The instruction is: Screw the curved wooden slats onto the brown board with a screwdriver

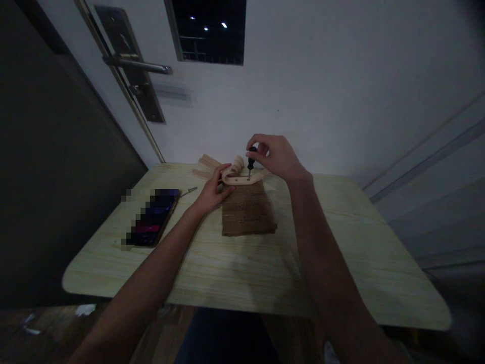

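Note:
My right hand (pixel 276 154) pinches the black handle of a small screwdriver (pixel 250 165), held nearly upright. The screwdriver's tip points down at a hole in a pale wooden strip with a curved end (pixel 241 180). Under this strip lies a brown slab (pixel 248 212), perhaps cardboard, with small marks or holes on its top. With thumb and fingers around the curved end, my left hand (pixel 214 192) steadies the strip. Behind it are curled wooden ends (pixel 238 163) and more pale wooden strips (pixel 207 163), partly hidden by my left hand.
A phone (pixel 157 217) with its screen lit lies left of my left forearm, partly pixelated. Beside it is a thin metal tool (pixel 189 191). The light wooden table (pixel 212 273) stands against a white door (pixel 303 76) with a lever handle (pixel 140 65).

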Motion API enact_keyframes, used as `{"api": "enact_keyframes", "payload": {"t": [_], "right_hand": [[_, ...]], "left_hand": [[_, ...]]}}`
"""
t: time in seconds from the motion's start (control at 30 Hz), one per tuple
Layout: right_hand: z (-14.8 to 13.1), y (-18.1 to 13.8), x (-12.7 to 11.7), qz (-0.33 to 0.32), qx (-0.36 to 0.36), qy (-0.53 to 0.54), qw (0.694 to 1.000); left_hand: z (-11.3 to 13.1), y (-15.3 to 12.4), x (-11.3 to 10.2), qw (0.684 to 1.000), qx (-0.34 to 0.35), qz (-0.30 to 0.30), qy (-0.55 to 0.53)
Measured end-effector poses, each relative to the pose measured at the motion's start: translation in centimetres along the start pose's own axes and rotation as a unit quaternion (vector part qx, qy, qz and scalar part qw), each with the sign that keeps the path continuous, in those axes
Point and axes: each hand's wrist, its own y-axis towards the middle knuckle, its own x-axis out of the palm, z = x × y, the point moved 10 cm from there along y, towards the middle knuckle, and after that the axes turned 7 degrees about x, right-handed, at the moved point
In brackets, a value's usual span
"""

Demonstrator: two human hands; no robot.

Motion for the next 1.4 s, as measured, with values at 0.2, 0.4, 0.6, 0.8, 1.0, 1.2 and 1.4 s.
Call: {"api": "enact_keyframes", "payload": {"t": [0.2, 0.4, 0.6, 0.8, 1.0, 1.2, 1.4], "right_hand": [[0.6, 0.4, 0.0, 0.04, -0.022, 0.063, 0.997], [0.2, 0.2, 0.4, 0.027, -0.006, 0.043, 0.999], [0.2, 0.3, 0.6, 0.047, 0.0, -0.016, 0.999], [0.9, 0.4, 0.9, 0.02, -0.016, 0.053, 0.998], [0.5, 0.0, 1.1, -0.035, -0.018, 0.062, 0.997], [-0.3, 0.0, 0.5, -0.011, -0.008, 0.026, 1.0], [0.8, 0.2, 0.4, 0.014, 0.005, 0.038, 0.999]], "left_hand": [[0.1, 0.0, 0.1, 1.0, 0.0, -0.003, -0.003], [0.1, 0.0, 0.1, 1.0, 0.007, -0.001, -0.013], [-0.2, -0.1, 0.0, 1.0, 0.004, 0.001, -0.012], [0.1, 0.0, 0.0, 1.0, 0.004, 0.0, -0.012], [0.3, 0.0, 0.1, 1.0, 0.003, -0.002, -0.009], [0.2, 0.0, 0.0, 1.0, 0.006, -0.001, -0.003], [0.0, 0.0, 0.0, 1.0, 0.006, 0.0, -0.01]]}}
